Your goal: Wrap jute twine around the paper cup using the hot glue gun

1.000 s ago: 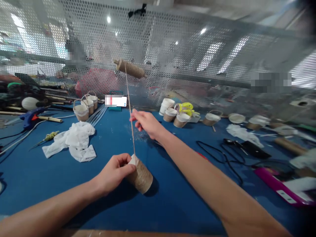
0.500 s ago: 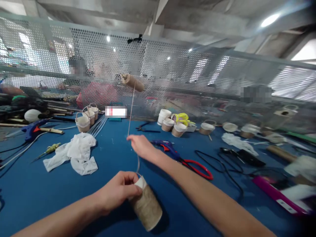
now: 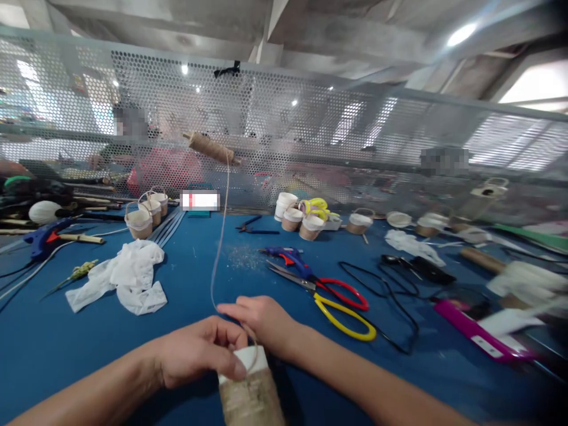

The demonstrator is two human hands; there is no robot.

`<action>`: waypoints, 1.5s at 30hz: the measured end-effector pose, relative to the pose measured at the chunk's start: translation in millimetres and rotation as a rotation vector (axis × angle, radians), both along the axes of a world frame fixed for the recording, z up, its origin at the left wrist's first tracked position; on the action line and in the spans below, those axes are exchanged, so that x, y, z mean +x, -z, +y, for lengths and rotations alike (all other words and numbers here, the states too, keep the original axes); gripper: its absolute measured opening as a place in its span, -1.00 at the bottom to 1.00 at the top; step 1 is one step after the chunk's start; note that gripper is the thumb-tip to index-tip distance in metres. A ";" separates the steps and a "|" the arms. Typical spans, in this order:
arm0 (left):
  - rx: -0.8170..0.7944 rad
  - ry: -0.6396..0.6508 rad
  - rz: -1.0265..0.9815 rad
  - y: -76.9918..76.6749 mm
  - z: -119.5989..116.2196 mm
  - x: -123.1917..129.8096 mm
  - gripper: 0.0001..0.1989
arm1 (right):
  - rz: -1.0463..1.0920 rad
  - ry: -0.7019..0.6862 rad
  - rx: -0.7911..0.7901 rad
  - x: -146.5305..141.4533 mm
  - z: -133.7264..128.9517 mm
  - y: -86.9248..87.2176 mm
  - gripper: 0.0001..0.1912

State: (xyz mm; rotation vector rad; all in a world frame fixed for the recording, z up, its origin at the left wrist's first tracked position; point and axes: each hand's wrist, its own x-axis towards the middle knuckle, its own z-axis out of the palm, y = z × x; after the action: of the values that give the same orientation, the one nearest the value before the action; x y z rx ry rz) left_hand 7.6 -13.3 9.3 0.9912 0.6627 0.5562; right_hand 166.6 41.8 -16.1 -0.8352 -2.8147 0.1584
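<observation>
"Where is the cup (image 3: 252,402) held?"

"At the near edge, mid-scene. Its white rim is pinched between the thumb and fingers of the left hand (image 3: 202,354)."

"And the right hand (image 3: 268,324)?"

"Closed narrowly, just beyond the rim; the twine (image 3: 221,236) is held at its fingertips. A slack curve is formed up to the far spool (image 3: 210,148)."

"What is seen to the right?"

"Scissors (image 3: 348,322), laid beside a glue gun (image 3: 290,257)."

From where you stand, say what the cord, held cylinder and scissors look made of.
Cord: probably jute-like fiber; matte, tan. Held cylinder: rough tan covering, apparently fibrous; smooth white top, paper or plastic. Scissors: gray blades, likely steel; smooth red and yellow handles, likely plastic.
</observation>
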 end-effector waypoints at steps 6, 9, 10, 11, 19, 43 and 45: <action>0.022 -0.218 -0.037 7.7 7.5 -3.3 -0.79 | 0.194 0.281 0.022 -3.4 35.9 -25.6 -0.63; 0.093 -0.371 -0.038 11.2 11.5 -4.8 -0.76 | 0.248 0.552 0.017 21.8 60.4 -38.1 -0.68; 0.116 -0.405 -0.031 12.6 12.6 -5.4 -0.75 | 0.245 0.641 0.009 33.2 68.6 -40.4 -0.70; 0.137 -0.435 -0.022 14.0 13.4 -5.9 -0.75 | 0.233 0.731 0.001 45.2 76.1 -41.6 -0.72; 0.203 -0.465 0.077 19.7 13.6 -8.2 -0.77 | -0.014 0.968 -0.215 92.0 100.9 -25.3 -0.71; 0.366 -0.410 0.256 10.9 18.4 -12.1 -0.83 | 0.579 0.465 -0.747 68.7 -10.2 -56.1 -0.73; 0.378 -0.417 0.281 10.3 19.2 -12.6 -0.83 | 0.509 0.505 -0.709 69.2 -15.6 -50.8 -0.71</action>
State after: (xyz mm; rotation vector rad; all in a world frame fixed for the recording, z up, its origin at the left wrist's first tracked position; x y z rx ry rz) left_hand -4.9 5.9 -1.0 1.3084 1.0522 0.9421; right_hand 235.8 26.1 34.7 -1.3670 -1.9813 1.1373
